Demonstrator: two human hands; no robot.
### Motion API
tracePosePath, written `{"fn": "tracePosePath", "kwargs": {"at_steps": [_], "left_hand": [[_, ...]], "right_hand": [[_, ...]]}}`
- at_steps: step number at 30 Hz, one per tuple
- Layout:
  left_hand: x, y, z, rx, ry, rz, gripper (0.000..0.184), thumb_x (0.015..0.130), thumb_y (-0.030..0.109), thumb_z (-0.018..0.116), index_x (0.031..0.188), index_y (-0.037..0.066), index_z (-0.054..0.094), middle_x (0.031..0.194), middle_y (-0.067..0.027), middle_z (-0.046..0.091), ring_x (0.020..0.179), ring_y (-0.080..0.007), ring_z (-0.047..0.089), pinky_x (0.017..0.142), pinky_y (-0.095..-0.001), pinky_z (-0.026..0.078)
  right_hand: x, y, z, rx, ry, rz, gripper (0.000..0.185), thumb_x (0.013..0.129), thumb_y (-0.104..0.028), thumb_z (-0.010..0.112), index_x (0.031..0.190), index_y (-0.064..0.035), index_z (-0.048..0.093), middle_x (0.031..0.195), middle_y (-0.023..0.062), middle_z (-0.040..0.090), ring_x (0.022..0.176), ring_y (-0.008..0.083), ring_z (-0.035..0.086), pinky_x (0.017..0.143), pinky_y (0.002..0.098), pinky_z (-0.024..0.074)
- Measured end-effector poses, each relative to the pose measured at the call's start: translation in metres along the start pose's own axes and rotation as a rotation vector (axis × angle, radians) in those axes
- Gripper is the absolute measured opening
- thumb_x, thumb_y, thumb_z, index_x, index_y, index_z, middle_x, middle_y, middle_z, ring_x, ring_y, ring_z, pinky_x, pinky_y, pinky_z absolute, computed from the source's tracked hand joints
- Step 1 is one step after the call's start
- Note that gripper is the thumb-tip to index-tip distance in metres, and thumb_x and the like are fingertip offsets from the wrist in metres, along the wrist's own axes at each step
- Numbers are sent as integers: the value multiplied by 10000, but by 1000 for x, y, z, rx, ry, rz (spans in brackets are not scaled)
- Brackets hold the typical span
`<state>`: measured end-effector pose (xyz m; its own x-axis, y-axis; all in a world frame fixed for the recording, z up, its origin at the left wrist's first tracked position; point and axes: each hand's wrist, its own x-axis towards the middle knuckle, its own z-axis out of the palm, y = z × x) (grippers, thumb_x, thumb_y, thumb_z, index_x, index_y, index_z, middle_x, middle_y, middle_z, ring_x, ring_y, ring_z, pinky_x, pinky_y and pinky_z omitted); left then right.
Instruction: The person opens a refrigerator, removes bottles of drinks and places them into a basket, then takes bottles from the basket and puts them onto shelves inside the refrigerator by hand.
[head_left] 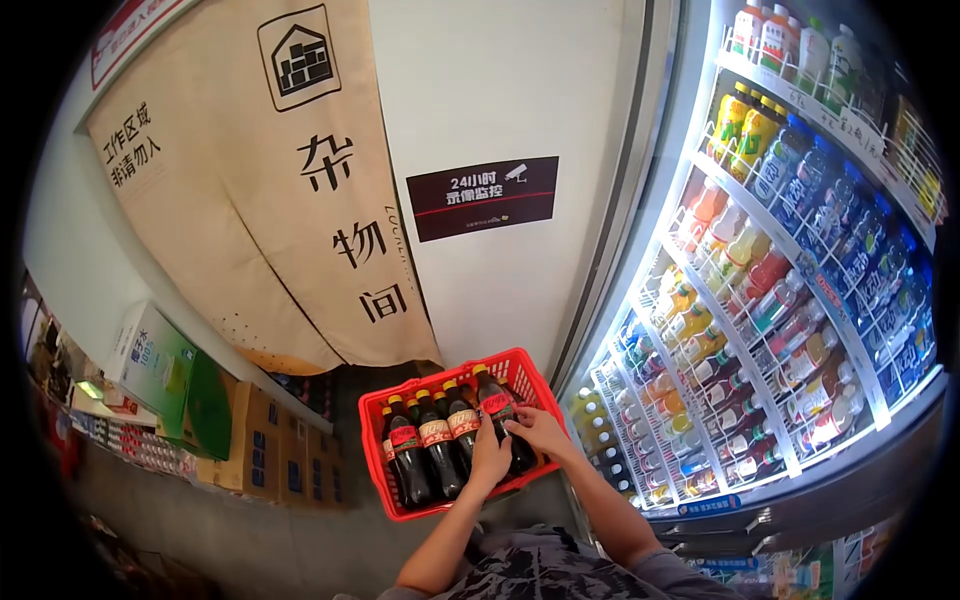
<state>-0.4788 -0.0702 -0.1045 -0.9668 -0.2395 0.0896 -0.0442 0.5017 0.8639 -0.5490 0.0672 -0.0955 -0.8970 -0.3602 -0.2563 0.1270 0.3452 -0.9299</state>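
A red plastic basket [376, 455] holds several dark bottles with yellow caps, some with red labels and some with cream labels. My left hand [489, 455] is at the right part of the basket, its fingers closed against the left side of a red-labelled dark bottle [497, 403]. From the right, my right hand [541, 434] has its fingers closed on the same bottle. That bottle stands a little tilted among the others. A cream-labelled bottle [464, 424] is just left of my left hand.
On the right stands a lit drinks cooler [765, 240] with shelves of bottles. Behind the basket hangs a beige curtain [240, 190] beside a white wall panel [500, 90] with a dark sign. Cardboard boxes [262, 440] and a green carton [185, 400] are stacked at left.
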Motion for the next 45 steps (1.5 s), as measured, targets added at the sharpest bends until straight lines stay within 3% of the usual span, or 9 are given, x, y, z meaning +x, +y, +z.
{"fn": "tracePosePath", "kwargs": {"at_steps": [6, 8, 13, 15, 27, 31, 33, 40, 45], "left_hand": [[-4, 13, 7, 17, -70, -152, 738, 899, 154, 587, 1491, -55, 200, 1456, -320, 360, 1337, -425, 399, 1092, -396, 353], [-4, 12, 6, 88, -116, -110, 731, 898, 146, 577, 1485, -62, 193, 1475, -364, 268, 1244, -497, 450, 1022, -455, 416], [-3, 30, -10, 196, -60, -93, 599, 890, 170, 616, 1406, -48, 404, 1316, -313, 510, 1216, -432, 509, 1006, -428, 435], [-1, 40, -22, 298, -98, -150, 442, 879, 171, 633, 1271, -20, 561, 1137, -266, 620, 1063, -416, 600, 883, -455, 498], [17, 16, -39, 22, 75, 18, 333, 893, 109, 618, 1211, 12, 614, 1048, -211, 652, 921, -340, 654, 796, -397, 520], [24, 21, -42, -97, 45, 103, 329, 902, 90, 614, 1221, 10, 606, 1025, -189, 654, 895, -291, 656, 783, -361, 521], [28, 24, -41, -183, 42, 150, 335, 925, 71, 607, 1256, 24, 590, 1042, -111, 667, 903, -166, 648, 800, -278, 518], [24, 35, -20, -455, -130, 161, 324, 923, 60, 592, 1244, 13, 592, 1055, -130, 649, 922, -194, 641, 817, -290, 511], [-2, 76, 2, -391, -287, 224, 258, 951, 74, 577, 1196, 5, 626, 1058, -105, 671, 989, -166, 637, 854, -294, 507]], "right_hand": [[3, 0, -5, -303, 52, -78, 559, 813, -427, 742, 1183, -17, 656, 903, 140, 722, 858, 233, 703, 760, 321, 529], [2, -6, -11, -368, -4, -35, 557, 808, -434, 748, 1162, -12, 663, 880, 132, 713, 842, 231, 696, 760, 325, 528], [11, 12, -5, -286, 11, -42, 574, 806, -441, 749, 1172, -10, 651, 882, 132, 708, 854, 229, 692, 775, 324, 531], [10, 8, -6, -282, -6, -28, 585, 807, -445, 747, 1180, -6, 643, 897, 137, 710, 870, 230, 694, 783, 326, 532], [-3, 6, -5, -181, 0, -35, 511, 871, -376, 704, 1205, 3, 626, 995, 149, 721, 936, 214, 695, 836, 313, 532], [-14, -6, -9, -103, 139, -99, 469, 897, -332, 686, 1234, -15, 609, 964, 118, 719, 901, 166, 686, 799, 289, 534], [-22, -15, -11, -38, 182, -89, 439, 909, -293, 679, 1245, -20, 601, 970, 104, 714, 889, 148, 680, 791, 278, 533], [-71, -21, -17, 162, 464, -212, 389, 929, -147, 647, 1286, -15, 564, 1100, 103, 676, 949, 134, 656, 843, 276, 522], [-143, -8, -34, -183, 783, -305, 409, 899, -155, 660, 1289, -65, 581, 1199, 116, 651, 1124, 233, 612, 947, 345, 470]]}}
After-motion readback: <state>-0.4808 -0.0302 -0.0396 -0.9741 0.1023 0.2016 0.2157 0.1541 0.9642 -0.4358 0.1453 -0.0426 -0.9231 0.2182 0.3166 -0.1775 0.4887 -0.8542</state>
